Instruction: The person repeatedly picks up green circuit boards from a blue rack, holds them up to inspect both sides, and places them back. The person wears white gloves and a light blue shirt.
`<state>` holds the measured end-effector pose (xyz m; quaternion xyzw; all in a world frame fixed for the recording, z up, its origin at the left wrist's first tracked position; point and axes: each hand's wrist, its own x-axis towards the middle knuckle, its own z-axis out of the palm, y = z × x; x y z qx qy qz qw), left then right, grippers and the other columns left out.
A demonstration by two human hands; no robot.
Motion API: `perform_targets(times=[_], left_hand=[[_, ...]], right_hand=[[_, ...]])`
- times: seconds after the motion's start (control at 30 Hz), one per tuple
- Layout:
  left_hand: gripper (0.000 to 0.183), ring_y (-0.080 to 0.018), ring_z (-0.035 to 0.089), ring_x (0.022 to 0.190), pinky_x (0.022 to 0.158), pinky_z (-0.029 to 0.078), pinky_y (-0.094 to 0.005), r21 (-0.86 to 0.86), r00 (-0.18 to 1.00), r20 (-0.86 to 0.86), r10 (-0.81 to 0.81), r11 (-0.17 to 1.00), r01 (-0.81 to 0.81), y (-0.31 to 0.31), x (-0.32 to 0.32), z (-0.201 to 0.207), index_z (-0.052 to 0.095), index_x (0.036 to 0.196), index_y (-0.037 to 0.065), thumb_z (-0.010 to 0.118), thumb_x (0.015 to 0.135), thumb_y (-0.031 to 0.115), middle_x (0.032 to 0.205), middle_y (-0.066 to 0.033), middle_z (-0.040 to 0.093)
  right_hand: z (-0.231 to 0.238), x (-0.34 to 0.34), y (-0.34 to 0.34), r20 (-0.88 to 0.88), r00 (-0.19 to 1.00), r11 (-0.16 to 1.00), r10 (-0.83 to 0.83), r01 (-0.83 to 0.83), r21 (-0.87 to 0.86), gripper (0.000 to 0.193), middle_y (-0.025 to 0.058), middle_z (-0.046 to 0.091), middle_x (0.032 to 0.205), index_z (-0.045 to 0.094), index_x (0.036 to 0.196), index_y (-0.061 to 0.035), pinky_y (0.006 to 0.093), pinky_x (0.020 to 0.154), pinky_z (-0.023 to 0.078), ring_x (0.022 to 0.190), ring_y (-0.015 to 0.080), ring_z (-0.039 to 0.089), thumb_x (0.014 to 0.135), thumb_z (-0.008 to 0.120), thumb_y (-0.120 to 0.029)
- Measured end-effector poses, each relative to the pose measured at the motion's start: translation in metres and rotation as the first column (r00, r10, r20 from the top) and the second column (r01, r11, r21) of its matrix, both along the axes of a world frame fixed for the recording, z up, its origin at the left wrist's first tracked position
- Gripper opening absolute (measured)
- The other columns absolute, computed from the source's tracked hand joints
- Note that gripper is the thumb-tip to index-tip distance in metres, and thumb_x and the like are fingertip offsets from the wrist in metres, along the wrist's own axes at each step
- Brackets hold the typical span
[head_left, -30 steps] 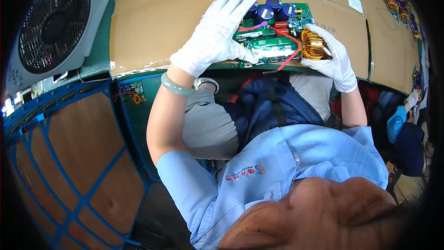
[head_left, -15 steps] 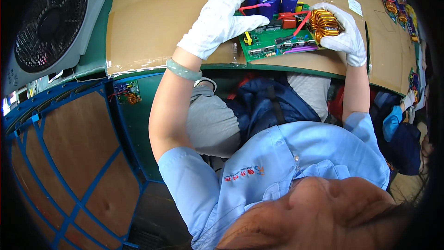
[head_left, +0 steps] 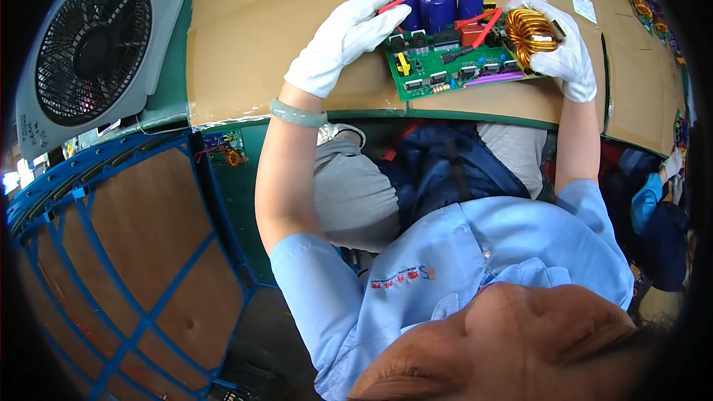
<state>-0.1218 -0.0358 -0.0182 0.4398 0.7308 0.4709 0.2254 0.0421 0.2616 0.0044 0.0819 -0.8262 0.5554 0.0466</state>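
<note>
A green circuit board point(head_left: 425, 68) lies on the cardboard-covered table before me, between my two white-gloved hands. Several blue cylindrical capacitors point(head_left: 438, 10) stand at its far left, and a large copper-wound coil point(head_left: 529, 36) sits at its right end. My right hand point(head_left: 570, 58) curls around the coil and that end of the board. My left hand point(head_left: 347, 38) holds the left end, thumb and fingers beside the leftmost capacitor; some fingertips are hidden. A red wire with a purple sleeve point(head_left: 405, 1) passes by those fingers. Red wires point(head_left: 486, 28) cross the board's middle.
A grey fan point(head_left: 95, 52) stands at the left. More circuit boards lie along the far right edge point(head_left: 645, 4), and another small board point(head_left: 224, 150) is below the table at left. A blue-framed wooden panel point(head_left: 160, 252) is at lower left. Another person's blue sleeve point(head_left: 648, 197) shows at right.
My left thumb has drawn back from across the capacitors to the board's left end. The right hand stays on the coil. The whole view has shifted slightly.
</note>
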Motion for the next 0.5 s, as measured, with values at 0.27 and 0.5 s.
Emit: perform_targets(times=[0.27, 0.5], left_hand=[[0.060, -0.0218, 0.035, 0.139, 0.116, 0.020, -0.0311, 0.225, 0.923, 0.321, -0.213, 0.964, 0.144, -0.006, -0.010, 0.002, 0.042, 0.142, -0.003, 0.050, 0.094, 0.033, 0.146, -0.0105, 0.046], [0.065, -0.0192, 0.055, 0.119, 0.102, 0.041, -0.0326, -0.157, 0.951, 0.309, -0.005, 0.986, 0.056, 0.005, 0.005, 0.035, 0.047, 0.142, 0.008, 0.070, 0.086, 0.032, 0.132, -0.0132, 0.057]], right_hand=[[-0.004, -0.003, 0.000, -0.046, 0.999, 1.000, -0.005, 0.004, -0.019, 0.061, 0.0083, 0.064, 0.111, 0.059, 0.119, 0.0015, 0.0299, 0.095, 0.045, 0.101, 0.0150, 0.059, 0.068, 0.078, -0.025], [-0.015, 0.001, 0.013, 0.040, 0.994, 0.993, -0.099, 0.096, 0.069, 0.068, 0.0090, 0.063, 0.117, 0.057, 0.123, 0.0014, 0.0316, 0.100, 0.043, 0.108, 0.0174, 0.059, 0.064, 0.078, -0.027]])
